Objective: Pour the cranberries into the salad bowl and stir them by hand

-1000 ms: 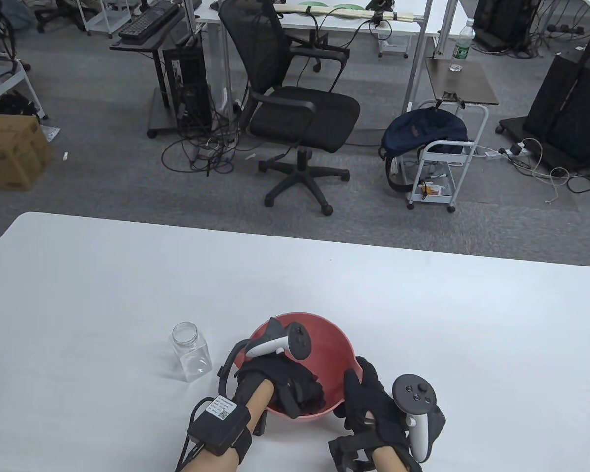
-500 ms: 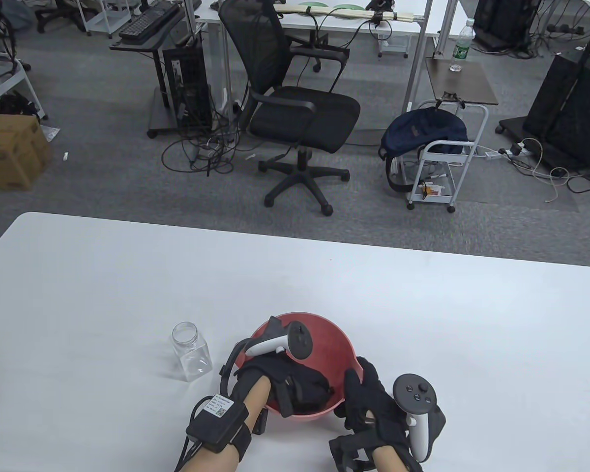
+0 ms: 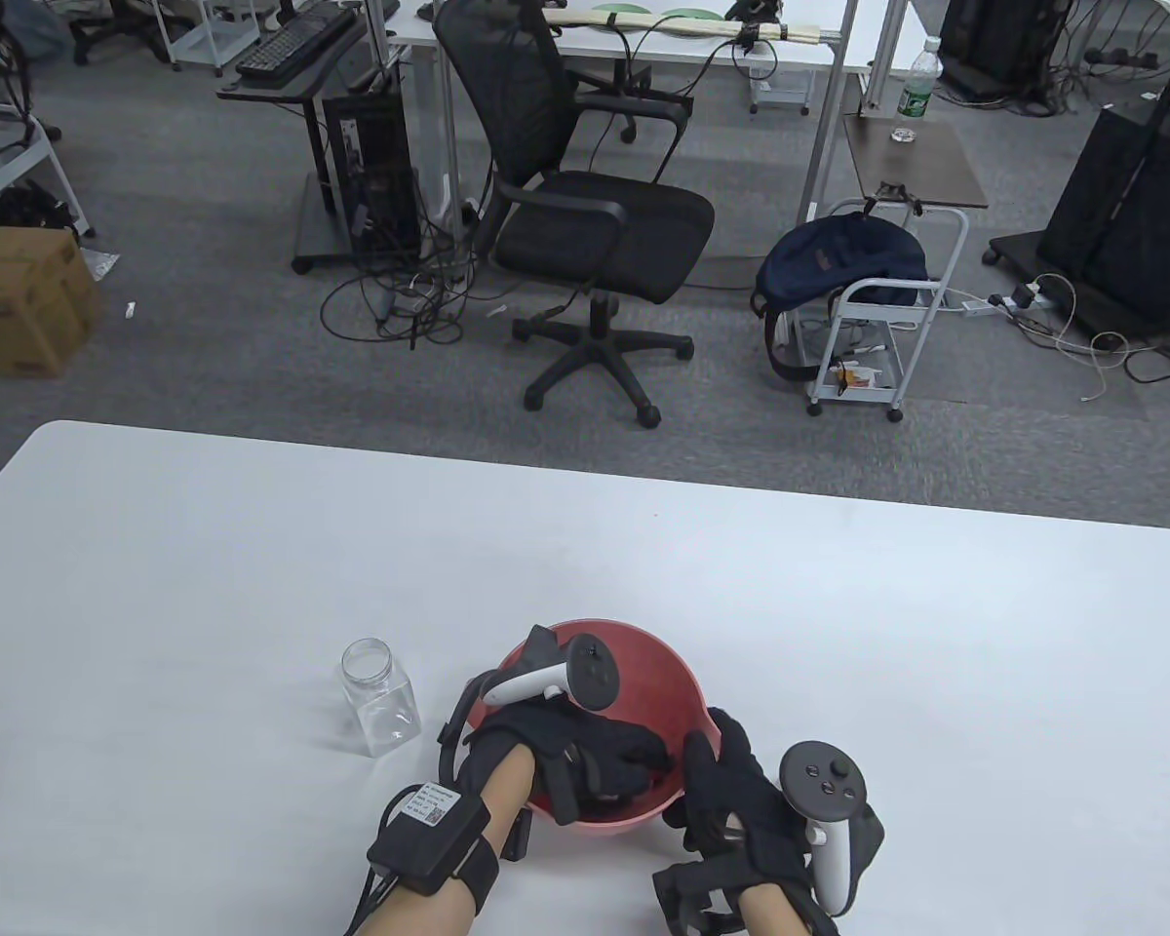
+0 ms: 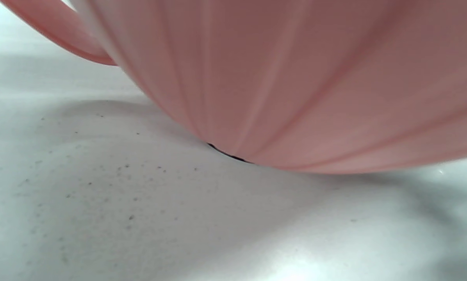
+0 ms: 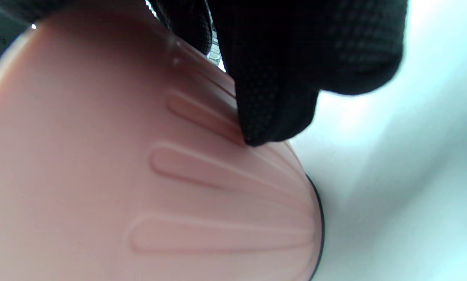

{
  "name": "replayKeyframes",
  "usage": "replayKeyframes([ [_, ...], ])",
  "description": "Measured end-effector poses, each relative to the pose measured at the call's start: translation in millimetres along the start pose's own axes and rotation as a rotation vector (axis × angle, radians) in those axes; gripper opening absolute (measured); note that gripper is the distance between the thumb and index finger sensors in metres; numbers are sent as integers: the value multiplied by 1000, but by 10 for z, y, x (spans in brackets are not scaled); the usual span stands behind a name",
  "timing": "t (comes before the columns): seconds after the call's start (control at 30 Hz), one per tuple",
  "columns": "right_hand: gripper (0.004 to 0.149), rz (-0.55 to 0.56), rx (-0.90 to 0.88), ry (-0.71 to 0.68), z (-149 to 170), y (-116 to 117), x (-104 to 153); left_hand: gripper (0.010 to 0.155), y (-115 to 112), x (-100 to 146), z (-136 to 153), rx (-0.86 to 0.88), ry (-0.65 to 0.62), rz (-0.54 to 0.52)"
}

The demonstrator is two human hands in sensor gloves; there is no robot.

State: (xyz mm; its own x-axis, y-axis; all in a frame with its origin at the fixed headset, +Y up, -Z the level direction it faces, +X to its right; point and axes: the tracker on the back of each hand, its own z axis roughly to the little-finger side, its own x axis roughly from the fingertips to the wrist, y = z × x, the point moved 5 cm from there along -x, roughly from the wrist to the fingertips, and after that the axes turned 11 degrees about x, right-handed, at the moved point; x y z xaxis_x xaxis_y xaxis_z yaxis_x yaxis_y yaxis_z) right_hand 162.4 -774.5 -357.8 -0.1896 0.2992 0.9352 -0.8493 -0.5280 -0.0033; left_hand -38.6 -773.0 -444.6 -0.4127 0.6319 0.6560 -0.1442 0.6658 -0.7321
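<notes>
1. Left hand [image 3: 585, 756] reached down into the pink salad bowl [image 3: 678, 682] in the table view, its fingers bent toward the bottom; whether they gripped anything could not be told, and the cranberries were hidden under the glove. Right hand [image 3: 731, 790] pressed against the bowl's near right rim, thumb [image 3: 694, 756] at the lip, steadying it. An empty clear jar [image 3: 380, 697] stood upright just left of the bowl on the white table [image 3: 253, 546]. Stirring appeared under way, with the left hand already inside and nearer the fruit.

2. Left wrist view showed only the bowl's ribbed outer wall [image 4: 296, 78] resting on the table, with no fingers visible.

3. Right wrist view showed a gloved fingertip [image 5: 272, 125] touching the bowl's ribbed side [image 5: 139, 175], close above the table.
</notes>
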Motion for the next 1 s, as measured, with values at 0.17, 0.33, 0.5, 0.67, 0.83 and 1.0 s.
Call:
replayKeyframes([
  [0.17, 64, -1, -1, 1, 0, 0, 1, 61, 0, -3, 5, 3, 2, -2],
  [0.33, 64, 2, 3, -2, -3, -1, 4, 66, -2, 0, 18, 1, 14, -3],
  [0.5, 64, 3, 4, -3, -5, -1, 4, 69, -3, 1, 38, 8, 32, -4],
  [0.67, 64, 3, 4, -1, -3, -1, 5, 70, 21, 13, 59, -5, 64, -29],
  [0.83, 64, 1, 2, 1, -2, 0, 3, 71, 45, 26, 85, -17, 102, -51],
  [1.0, 64, 1, 2, 0, -4, 0, 3, 65, 40, 26, 102, -27, 123, -42],
])
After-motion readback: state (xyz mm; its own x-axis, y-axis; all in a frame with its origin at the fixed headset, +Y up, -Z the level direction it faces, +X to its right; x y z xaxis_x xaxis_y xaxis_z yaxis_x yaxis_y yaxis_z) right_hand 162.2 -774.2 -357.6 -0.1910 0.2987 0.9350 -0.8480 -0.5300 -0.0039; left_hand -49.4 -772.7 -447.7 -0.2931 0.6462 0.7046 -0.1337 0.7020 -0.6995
